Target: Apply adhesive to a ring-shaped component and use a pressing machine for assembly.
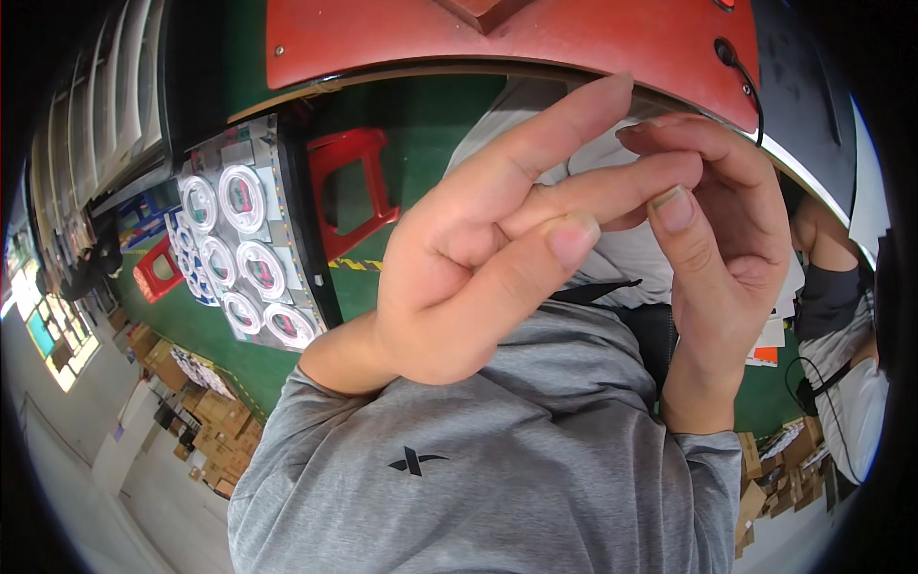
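Left hand (457, 253), yours: half open, index finger (569, 124) straight | just left of your right hand (734, 251) | right: curled narrow, pinching one left finger (617, 191) | red bench (382, 36) ahead of both hands

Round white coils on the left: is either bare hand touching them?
No, the left hand and right hand are well right of the coils.

Black crossed-stroke emblem (414, 462) on grey shirt (555, 459), no readable words or numbers
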A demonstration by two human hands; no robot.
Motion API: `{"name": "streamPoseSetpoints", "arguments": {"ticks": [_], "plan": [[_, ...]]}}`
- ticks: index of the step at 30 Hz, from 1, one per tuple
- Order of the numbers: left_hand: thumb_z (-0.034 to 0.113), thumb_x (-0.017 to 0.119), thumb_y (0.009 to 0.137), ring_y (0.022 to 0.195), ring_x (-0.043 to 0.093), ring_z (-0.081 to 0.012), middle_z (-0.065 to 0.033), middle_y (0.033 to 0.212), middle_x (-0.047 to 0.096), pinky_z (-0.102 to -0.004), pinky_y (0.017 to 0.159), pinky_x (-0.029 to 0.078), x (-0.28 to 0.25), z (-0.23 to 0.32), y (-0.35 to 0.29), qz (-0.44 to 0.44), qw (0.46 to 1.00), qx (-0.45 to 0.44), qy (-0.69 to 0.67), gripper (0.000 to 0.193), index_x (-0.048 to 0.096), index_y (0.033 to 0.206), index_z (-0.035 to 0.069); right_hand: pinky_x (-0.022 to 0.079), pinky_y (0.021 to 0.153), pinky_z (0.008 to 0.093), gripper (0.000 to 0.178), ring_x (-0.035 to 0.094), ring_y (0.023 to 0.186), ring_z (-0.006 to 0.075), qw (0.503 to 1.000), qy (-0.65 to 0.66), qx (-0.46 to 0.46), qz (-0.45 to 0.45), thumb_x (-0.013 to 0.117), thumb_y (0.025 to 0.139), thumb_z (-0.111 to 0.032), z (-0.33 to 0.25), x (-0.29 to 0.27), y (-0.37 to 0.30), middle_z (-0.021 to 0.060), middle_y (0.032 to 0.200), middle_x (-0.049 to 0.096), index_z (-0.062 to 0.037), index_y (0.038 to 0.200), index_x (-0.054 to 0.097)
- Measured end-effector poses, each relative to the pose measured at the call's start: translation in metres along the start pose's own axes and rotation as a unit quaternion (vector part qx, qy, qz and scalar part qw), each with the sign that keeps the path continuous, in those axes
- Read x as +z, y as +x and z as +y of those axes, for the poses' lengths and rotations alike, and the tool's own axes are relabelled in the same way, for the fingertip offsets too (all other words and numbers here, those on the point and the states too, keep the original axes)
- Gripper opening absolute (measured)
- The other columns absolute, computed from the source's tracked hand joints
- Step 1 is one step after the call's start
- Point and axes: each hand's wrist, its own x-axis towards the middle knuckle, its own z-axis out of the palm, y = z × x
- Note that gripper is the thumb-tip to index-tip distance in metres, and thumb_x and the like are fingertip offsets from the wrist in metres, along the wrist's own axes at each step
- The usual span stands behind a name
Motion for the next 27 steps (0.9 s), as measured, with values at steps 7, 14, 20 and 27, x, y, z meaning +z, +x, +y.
{"name": "streamPoseSetpoints", "arguments": {"ticks": [7,14,20,27], "plan": [[0.006,0.037,0.110,0.144,0.049,-0.0366,-0.0306,0.149,0.053,-0.0473,0.121,0.040,0.0005,-0.0017,0.0013,0.006,0.987,-0.040,-0.154,0.059,0.013,0.162,-0.008,0.050,0.105,0.0360,0.035,0.065,0.117,0.0245,1.000,-0.016,-0.007,0.004,0.067,0.101,-0.010,0.0009,0.0003,0.0030,0.0207,0.126,0.068,0.0081,0.130,0.059],[0.011,0.036,0.112,0.148,0.043,-0.0393,-0.0325,0.158,0.040,-0.0501,0.123,0.036,0.0034,0.0018,-0.0030,0.023,0.975,-0.076,-0.209,0.060,0.011,0.164,-0.004,0.049,0.105,0.0360,0.034,0.065,0.118,0.0250,1.000,-0.005,-0.015,0.003,0.066,0.101,-0.009,0.0037,0.0020,0.0008,0.0204,0.126,0.068,0.0082,0.129,0.060],[0.012,0.037,0.112,0.148,0.043,-0.0383,-0.0316,0.158,0.041,-0.0495,0.123,0.036,0.0030,0.0009,-0.0033,0.021,0.974,-0.084,-0.209,0.060,0.012,0.164,-0.004,0.049,0.106,0.0362,0.033,0.065,0.119,0.0258,1.000,0.006,0.001,-0.002,0.066,0.101,-0.009,0.0018,0.0009,-0.0011,0.0202,0.126,0.068,0.0081,0.128,0.060],[0.023,0.047,0.109,0.147,0.043,-0.0443,-0.0354,0.153,0.045,-0.0537,0.120,0.039,-0.0034,0.0000,0.0017,-0.008,0.990,-0.070,-0.119,0.073,0.009,0.162,-0.008,0.048,0.106,0.0385,0.034,0.064,0.120,0.0269,1.000,-0.004,-0.007,-0.012,0.070,0.098,-0.010,-0.0001,-0.0013,0.0024,0.0197,0.128,0.065,0.0072,0.127,0.061]]}}
